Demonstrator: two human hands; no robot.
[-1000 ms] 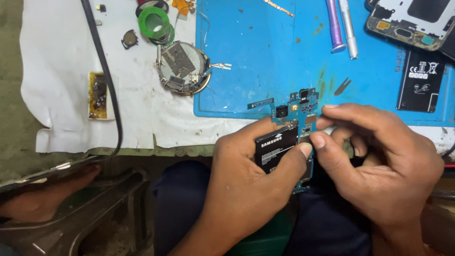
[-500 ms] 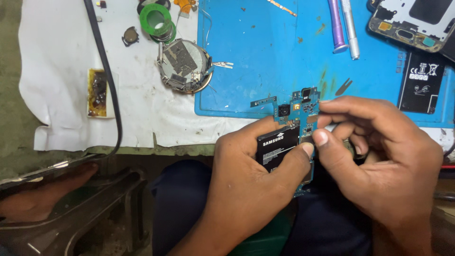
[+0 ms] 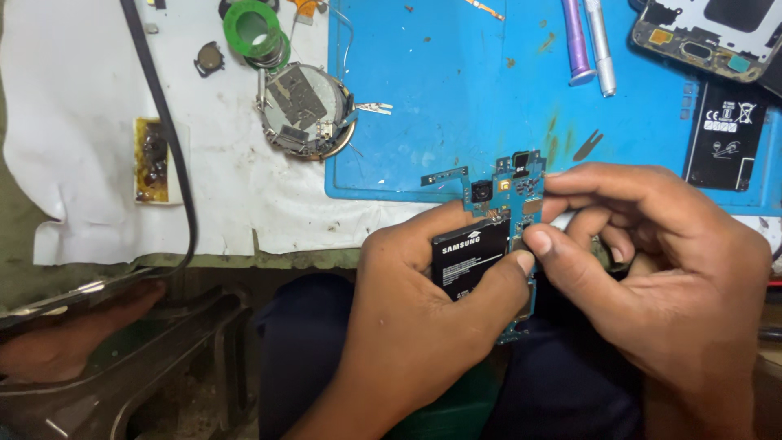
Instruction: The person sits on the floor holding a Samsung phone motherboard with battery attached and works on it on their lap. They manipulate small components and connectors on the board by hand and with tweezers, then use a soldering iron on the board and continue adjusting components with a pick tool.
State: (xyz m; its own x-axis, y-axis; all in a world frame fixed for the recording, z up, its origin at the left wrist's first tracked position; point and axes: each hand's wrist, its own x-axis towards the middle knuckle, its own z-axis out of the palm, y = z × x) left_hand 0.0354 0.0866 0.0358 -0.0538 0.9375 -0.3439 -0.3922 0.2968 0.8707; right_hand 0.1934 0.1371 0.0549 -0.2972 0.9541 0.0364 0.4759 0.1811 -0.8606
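Blue circuit board (image 3: pixel 511 189) with a black battery (image 3: pixel 472 259) set against it is held in both hands just below the near edge of the blue mat (image 3: pixel 456 90), over the person's lap. The left hand (image 3: pixel 415 318) wraps the board from beneath, fingers curled shut around it and the thumb pressed on the battery's right edge. The right hand (image 3: pixel 652 269) comes in from the board's right, its thumb and forefinger pinched narrowly on the board's right edge near the top, the other fingers curled behind; whether they grip a small part there cannot be told. A small camera module sits at the board's upper left corner. Up the mat from the board lie a purple pen (image 3: pixel 575 41) and a white pen (image 3: pixel 599 47) side by side, with a phone frame (image 3: pixel 717 37) at the mat's far right corner and a black cover (image 3: pixel 725 134) just below that frame. Left of the mat, on white paper (image 3: pixel 81 106), sit a round metal case (image 3: pixel 305 110), a green tape roll (image 3: pixel 254 31) above it, and a yellow flux tray (image 3: pixel 153 159) further left, beside a black cable (image 3: pixel 167 155).
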